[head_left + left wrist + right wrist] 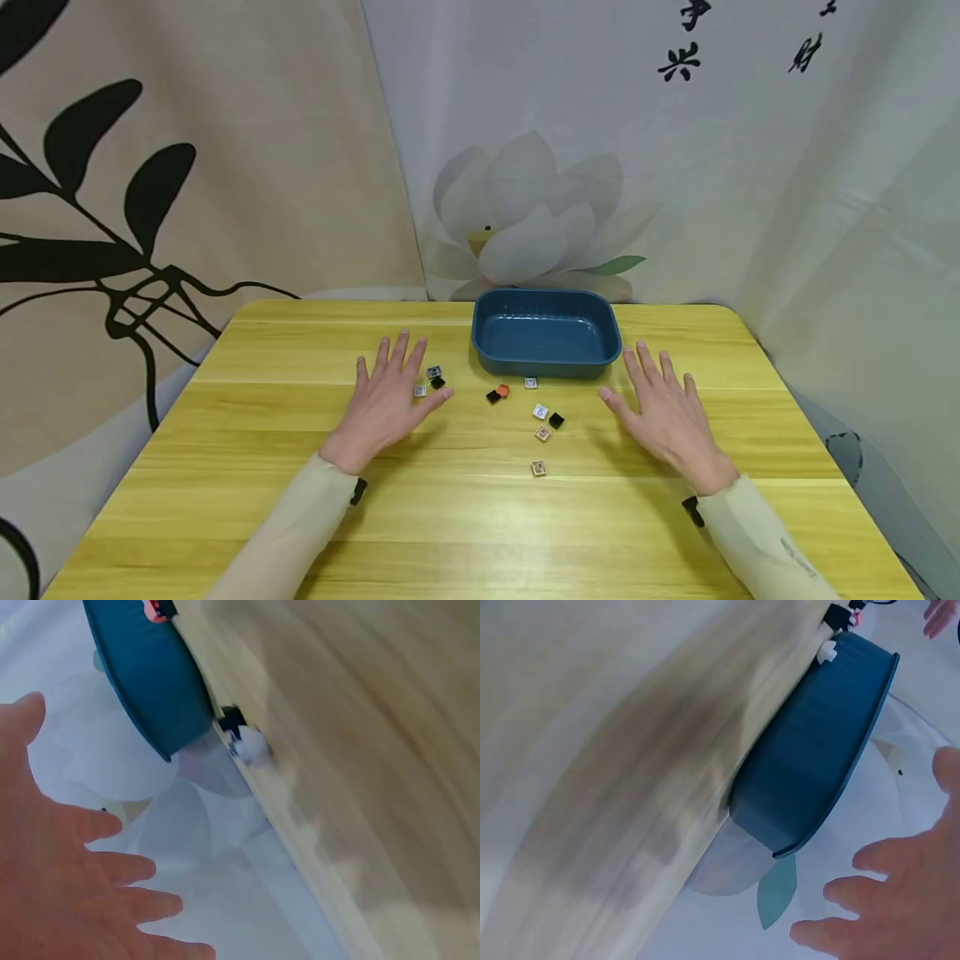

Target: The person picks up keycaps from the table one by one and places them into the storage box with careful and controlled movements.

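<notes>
My left hand (381,404) is held palm down with its fingers spread, left of the blue tray (480,346). By its thumb lie a grey square piece (433,372), a black piece (437,382) and a white piece (420,391). Spread fingers also show on my right hand (667,412), close to the tray's front right corner. Neither hand holds anything. In the left wrist view, a black piece (232,718) and a blurred white piece (251,745) appear beyond the left hand (67,877). The right wrist view shows the tray (802,750) beside the right hand (907,877).
Before the tray lie an orange piece (503,390), a black piece (492,397) and a white piece (531,383). Several more, including a beige piece (538,468), are scattered nearer on the wooden table (465,542). A printed curtain (300,167) hangs behind the table.
</notes>
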Tool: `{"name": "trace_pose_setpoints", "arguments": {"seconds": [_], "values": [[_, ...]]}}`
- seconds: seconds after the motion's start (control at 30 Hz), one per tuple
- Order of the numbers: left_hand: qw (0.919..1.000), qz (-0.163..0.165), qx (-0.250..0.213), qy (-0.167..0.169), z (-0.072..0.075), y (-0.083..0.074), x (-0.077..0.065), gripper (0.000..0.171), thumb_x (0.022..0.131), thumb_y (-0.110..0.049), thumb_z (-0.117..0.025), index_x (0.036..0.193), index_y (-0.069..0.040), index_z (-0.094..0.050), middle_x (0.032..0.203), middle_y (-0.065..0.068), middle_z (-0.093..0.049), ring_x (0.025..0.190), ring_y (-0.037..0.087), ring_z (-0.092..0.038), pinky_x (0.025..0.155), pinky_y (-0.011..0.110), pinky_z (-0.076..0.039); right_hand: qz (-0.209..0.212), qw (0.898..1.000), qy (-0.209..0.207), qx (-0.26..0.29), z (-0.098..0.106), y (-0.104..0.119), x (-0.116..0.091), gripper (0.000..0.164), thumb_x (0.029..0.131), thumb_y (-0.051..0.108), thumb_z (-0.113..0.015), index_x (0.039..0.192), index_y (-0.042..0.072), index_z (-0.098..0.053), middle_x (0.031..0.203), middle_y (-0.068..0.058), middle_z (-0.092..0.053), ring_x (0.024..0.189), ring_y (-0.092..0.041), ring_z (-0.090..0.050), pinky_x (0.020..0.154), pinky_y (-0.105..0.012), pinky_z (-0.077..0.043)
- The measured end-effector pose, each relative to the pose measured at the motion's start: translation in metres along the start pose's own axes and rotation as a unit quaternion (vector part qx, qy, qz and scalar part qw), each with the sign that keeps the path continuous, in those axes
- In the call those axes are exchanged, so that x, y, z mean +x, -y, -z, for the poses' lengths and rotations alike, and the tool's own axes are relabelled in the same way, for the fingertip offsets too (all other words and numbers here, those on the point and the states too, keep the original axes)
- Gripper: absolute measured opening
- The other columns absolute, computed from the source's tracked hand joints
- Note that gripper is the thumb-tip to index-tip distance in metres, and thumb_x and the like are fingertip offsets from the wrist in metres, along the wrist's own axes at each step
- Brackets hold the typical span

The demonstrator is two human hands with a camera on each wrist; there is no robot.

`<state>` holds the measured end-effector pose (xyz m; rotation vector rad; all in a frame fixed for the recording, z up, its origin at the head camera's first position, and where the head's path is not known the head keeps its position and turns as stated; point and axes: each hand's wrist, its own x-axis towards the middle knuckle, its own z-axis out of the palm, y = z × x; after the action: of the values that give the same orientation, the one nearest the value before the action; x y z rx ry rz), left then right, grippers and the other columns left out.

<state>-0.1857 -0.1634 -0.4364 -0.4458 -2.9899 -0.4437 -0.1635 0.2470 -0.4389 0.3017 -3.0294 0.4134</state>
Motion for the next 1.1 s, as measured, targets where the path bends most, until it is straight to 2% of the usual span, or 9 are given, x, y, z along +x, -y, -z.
{"name": "trace_pose_setpoints", "arguments": {"seconds": [0.23,0.5,0.83,1.1], "values": [[0.9995,-0.011,-0.024,-0.013,-0.003,-0.019,0.024,0.098,0.097,-0.078,-0.041,0.166,-0.010,-0.024,0.172,0.019,-0.012,0.156,0.045,-0.012,0.116,0.075,-0.014,-0.014,0.999,-0.010,0.051,0.004,-0.006,0.018,0.089,0.106,0.065,-0.033,0.165,0.001,-0.015,0.170,-0.023,-0.012,0.151,-0.056,-0.014,0.111,-0.079,-0.017],[0.9988,-0.004,-0.049,0.004,-0.015,-0.035,0.050,0.099,0.097,-0.076,-0.043,0.166,-0.008,-0.022,0.172,0.017,-0.011,0.157,0.043,-0.010,0.117,0.074,-0.014,-0.030,0.995,0.005,0.090,0.000,-0.013,0.035,0.091,0.106,0.067,-0.029,0.165,-0.001,-0.013,0.170,-0.023,-0.015,0.150,-0.057,-0.016,0.111,-0.077,-0.020],[0.9976,0.009,-0.065,0.022,-0.031,-0.042,0.078,0.099,0.098,-0.073,-0.044,0.166,-0.006,-0.019,0.172,0.016,-0.011,0.156,0.045,-0.012,0.116,0.075,-0.016,-0.046,0.988,0.033,0.145,-0.008,-0.012,0.054,0.091,0.107,0.066,-0.027,0.165,-0.002,-0.010,0.169,-0.025,-0.016,0.152,-0.052,-0.017,0.117,-0.070,-0.019],[0.9962,0.024,-0.071,0.045,-0.039,-0.044,0.089,0.103,0.096,-0.078,-0.041,0.167,-0.009,-0.012,0.173,0.014,-0.005,0.157,0.044,-0.008,0.117,0.074,-0.012,-0.044,0.989,0.032,0.140,-0.014,-0.008,0.059,0.087,0.108,0.061,-0.032,0.164,-0.003,-0.013,0.167,-0.027,-0.021,0.152,-0.052,-0.020,0.117,-0.069,-0.020]]}}
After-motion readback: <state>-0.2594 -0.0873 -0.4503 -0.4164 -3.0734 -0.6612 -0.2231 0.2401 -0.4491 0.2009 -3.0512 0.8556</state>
